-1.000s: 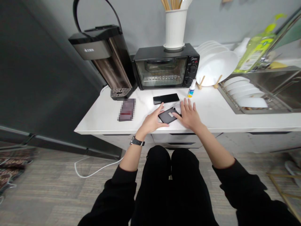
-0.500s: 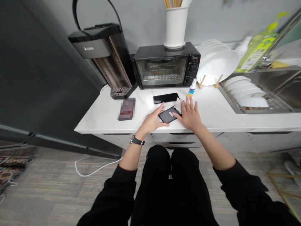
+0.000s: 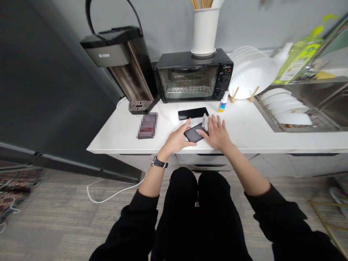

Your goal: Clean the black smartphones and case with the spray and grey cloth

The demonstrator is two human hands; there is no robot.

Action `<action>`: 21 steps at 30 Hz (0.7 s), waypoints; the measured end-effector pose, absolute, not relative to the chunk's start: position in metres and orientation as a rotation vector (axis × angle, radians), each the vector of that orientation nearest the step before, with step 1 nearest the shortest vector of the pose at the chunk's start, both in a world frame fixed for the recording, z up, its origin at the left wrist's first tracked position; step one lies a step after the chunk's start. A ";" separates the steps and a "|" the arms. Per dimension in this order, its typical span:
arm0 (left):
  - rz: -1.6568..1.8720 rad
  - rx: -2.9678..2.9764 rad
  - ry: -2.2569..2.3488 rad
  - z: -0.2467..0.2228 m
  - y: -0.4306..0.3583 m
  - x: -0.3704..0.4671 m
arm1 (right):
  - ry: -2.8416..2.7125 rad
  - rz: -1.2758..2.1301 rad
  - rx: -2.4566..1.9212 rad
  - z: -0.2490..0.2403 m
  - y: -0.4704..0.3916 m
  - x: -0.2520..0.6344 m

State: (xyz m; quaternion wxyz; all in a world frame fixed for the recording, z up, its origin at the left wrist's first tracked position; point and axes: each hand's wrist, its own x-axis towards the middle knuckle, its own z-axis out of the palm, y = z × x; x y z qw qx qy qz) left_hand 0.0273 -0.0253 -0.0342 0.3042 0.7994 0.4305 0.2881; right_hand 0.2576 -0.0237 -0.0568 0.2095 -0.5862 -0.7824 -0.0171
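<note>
A dark grey phone-like slab (image 3: pixel 193 134) lies on the white counter (image 3: pixel 122 136), a small white label on its face. My left hand (image 3: pixel 178 139) grips its left end between thumb and fingers. At its right end, my right hand (image 3: pixel 217 134) holds a crumpled white tissue (image 3: pixel 205 122) against the slab, thumb resting over its face. Just behind lies a black glossy phone (image 3: pixel 193 113). To the right of that phone stands a small white spray bottle (image 3: pixel 223 102) with a blue and yellow label.
A blurred-out purplish packet (image 3: pixel 148 125) lies to the left. Behind are a water dispenser (image 3: pixel 130 69) and a toaster oven (image 3: pixel 190 79) bearing a white utensil holder (image 3: pixel 206 32). White plates (image 3: pixel 254 76) stand at right, beside the sink (image 3: pixel 274 127) with stacked bowls.
My right hand has shifted slightly left, and the tissue now stands up more beside its fingers. My left hand keeps its grip on the slab.
</note>
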 end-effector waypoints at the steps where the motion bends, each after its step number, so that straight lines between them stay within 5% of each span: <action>1: 0.761 2.126 1.140 -0.034 -0.025 0.027 | -2.249 -0.032 -1.555 -0.057 -0.029 0.251; 5: 0.762 2.168 1.132 -0.036 -0.025 0.023 | -2.546 0.037 -1.199 -0.054 -0.047 0.234; 11: 0.752 2.124 1.141 -0.035 -0.025 0.026 | -2.107 -0.153 -1.723 -0.054 -0.022 0.267; 21: 0.756 2.117 1.127 -0.031 -0.027 0.026 | -2.331 -0.052 -1.414 -0.057 -0.041 0.246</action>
